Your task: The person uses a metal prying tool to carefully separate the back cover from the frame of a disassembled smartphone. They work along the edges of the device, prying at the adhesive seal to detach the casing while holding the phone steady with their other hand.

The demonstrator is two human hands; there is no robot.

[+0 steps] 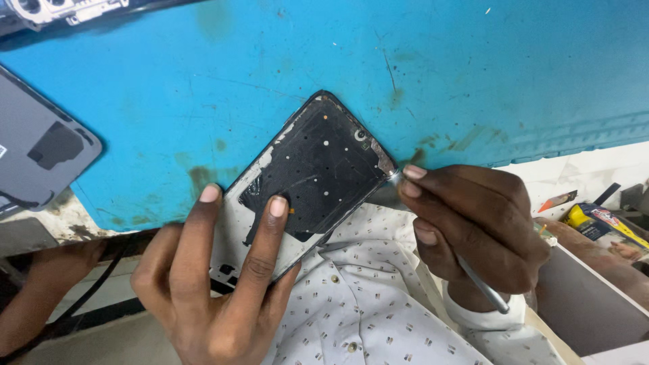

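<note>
An opened phone frame (pixel 311 169), dark inside with grey adhesive patches, lies tilted over the near edge of a blue work mat (pixel 439 74). My left hand (pixel 216 277) holds its lower end, two fingers pressing on its inner face. My right hand (pixel 473 226) grips a thin metal tool (pixel 483 287) like a pen. The tool's tip touches the frame's right edge near the upper corner.
A grey phone back cover (pixel 40 145) lies at the left on the mat. Metal phone parts (pixel 61 10) sit at the top left. A yellow tube and small items (pixel 595 220) rest on the right. Another person's arm (pixel 37 290) shows at the lower left.
</note>
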